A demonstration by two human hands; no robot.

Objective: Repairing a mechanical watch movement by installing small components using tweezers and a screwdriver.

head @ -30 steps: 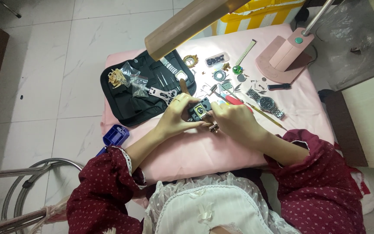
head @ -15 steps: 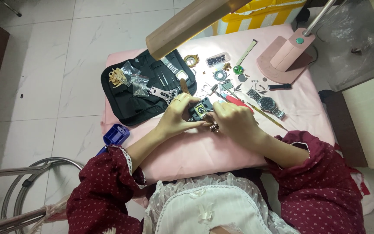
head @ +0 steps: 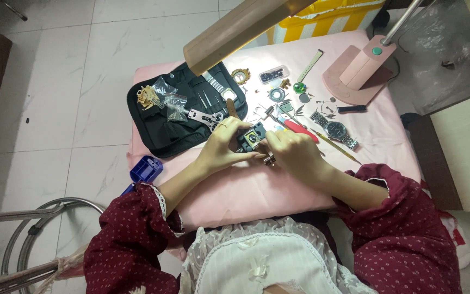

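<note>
- Small dark watch holder [head: 252, 137], gold piece set in it, on the pink table [head: 257, 188] at mid-front.
- Left hand [head: 225, 146] clamped on holder's left side.
- Right hand [head: 294, 151] closed against its right edge; small metal part below.
- Best kept steady, low, pressed gently.
- Black tool case [head: 178, 117] just behind; wristwatch [head: 334, 129] and red-handled screwdriver [head: 299, 129] to the right.

Small dark watch holder [head: 252, 136], between both hands

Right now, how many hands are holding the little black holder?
2: the left hand grips the black holder from the left, and the right hand touches it from the right. No other hands show.
</note>
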